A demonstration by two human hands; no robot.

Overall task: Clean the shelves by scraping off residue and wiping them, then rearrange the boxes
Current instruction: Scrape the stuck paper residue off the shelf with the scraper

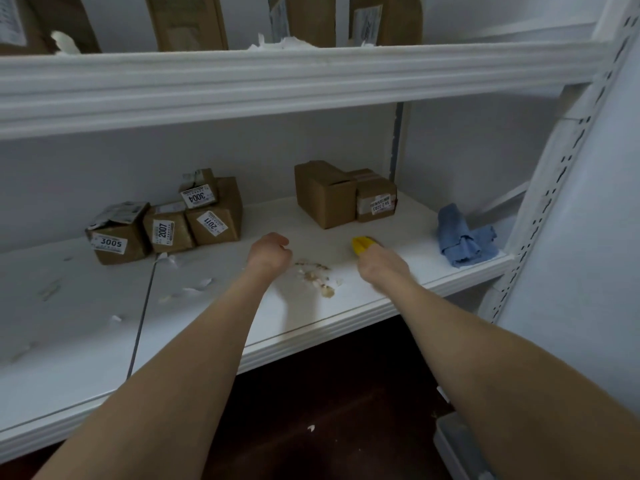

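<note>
Our right hand (382,266) is wrapped round a yellow plastic scraper (362,244), and our left hand (268,252) is curled into a fist with nothing showing in it. Between them there's a patch of brownish flaky residue (317,277) on the white shelf board (311,317). A crumpled blue cloth (464,237) lies off to the right, labelled small cardboard boxes (166,223) sit back left, and two plain brown boxes (332,197) are behind the scraper.

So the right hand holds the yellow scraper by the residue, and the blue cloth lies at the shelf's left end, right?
No: in the head view the blue cloth lies at the right end of the shelf, not the left. The right hand does hold the yellow scraper by the residue.
</note>
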